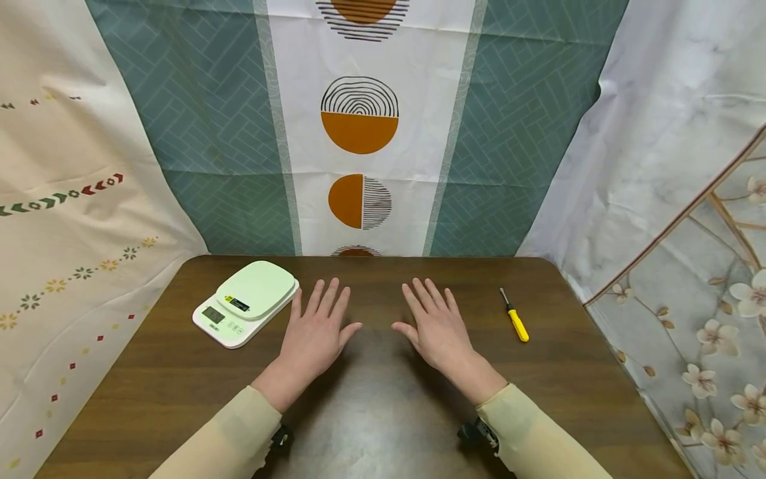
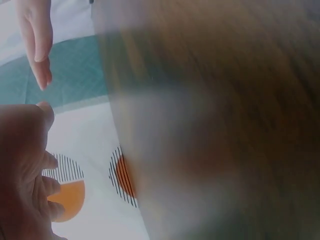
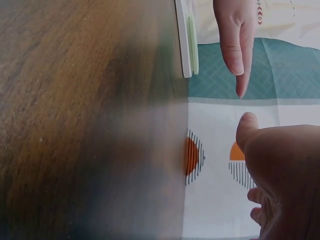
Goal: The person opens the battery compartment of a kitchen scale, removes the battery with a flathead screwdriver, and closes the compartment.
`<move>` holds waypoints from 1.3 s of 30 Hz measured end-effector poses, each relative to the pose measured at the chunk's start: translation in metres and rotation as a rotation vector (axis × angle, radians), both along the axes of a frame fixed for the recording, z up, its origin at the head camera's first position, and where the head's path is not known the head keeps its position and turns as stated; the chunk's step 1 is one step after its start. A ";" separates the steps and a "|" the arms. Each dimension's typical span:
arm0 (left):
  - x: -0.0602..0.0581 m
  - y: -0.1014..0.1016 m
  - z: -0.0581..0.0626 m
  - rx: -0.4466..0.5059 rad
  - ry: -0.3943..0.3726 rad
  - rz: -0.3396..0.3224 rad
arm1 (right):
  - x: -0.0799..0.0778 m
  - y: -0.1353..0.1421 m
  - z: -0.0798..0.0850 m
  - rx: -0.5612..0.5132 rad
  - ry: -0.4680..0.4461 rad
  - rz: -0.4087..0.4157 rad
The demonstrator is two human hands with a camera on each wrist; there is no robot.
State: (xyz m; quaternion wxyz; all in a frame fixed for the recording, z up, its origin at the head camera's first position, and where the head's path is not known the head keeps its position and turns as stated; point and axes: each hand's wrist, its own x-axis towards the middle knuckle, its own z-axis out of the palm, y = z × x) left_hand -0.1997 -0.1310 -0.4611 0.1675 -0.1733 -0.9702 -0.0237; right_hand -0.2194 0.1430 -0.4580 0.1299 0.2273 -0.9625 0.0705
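Note:
Palm down over the middle of the brown table, my left hand [image 1: 314, 336] has its fingers spread and holds nothing. Its fingertips come near the right edge of a white kitchen scale [image 1: 257, 299], which has a pale green platform and a small grey display. My right hand [image 1: 437, 329] mirrors it, fingers spread, also with nothing in it. Further right lies a screwdriver [image 1: 516, 322] with a yellow handle, its metal tip pointing to the back. In the right wrist view the scale [image 3: 189, 45] shows edge-on beyond the hands.
The dark wooden table [image 1: 377, 412] ends at a patterned curtain [image 1: 359, 159] at the back. A cream cloth [image 1: 72, 253] hangs along the left side, and a floral cloth [image 1: 676, 319] along the right. Dark wrist straps [image 1: 475, 434] sit under the sleeves.

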 end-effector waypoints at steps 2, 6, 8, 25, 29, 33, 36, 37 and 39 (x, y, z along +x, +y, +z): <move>-0.001 -0.003 0.000 -0.001 0.001 0.008 | 0.000 -0.001 0.000 -0.005 0.001 0.001; -0.004 -0.010 0.000 -0.007 0.002 0.028 | 0.000 -0.004 0.000 -0.007 0.000 -0.002; -0.005 -0.013 0.001 -0.007 -0.001 0.038 | 0.000 -0.006 0.001 -0.005 -0.002 -0.002; -0.009 -0.041 0.003 0.021 -0.039 0.093 | 0.000 -0.027 -0.004 0.014 -0.020 0.025; -0.010 -0.050 0.002 0.027 -0.044 0.103 | 0.001 -0.033 -0.007 0.029 -0.042 0.032; -0.010 -0.057 0.001 0.034 -0.038 0.114 | 0.003 -0.039 -0.010 0.052 -0.038 0.045; -0.010 -0.062 0.001 0.047 -0.040 0.120 | 0.004 -0.044 -0.010 0.066 -0.028 0.055; -0.010 -0.064 0.001 0.052 -0.042 0.123 | 0.004 -0.045 -0.010 0.071 -0.029 0.057; -0.009 -0.068 0.002 0.059 -0.045 0.129 | 0.005 -0.048 -0.010 0.074 -0.031 0.065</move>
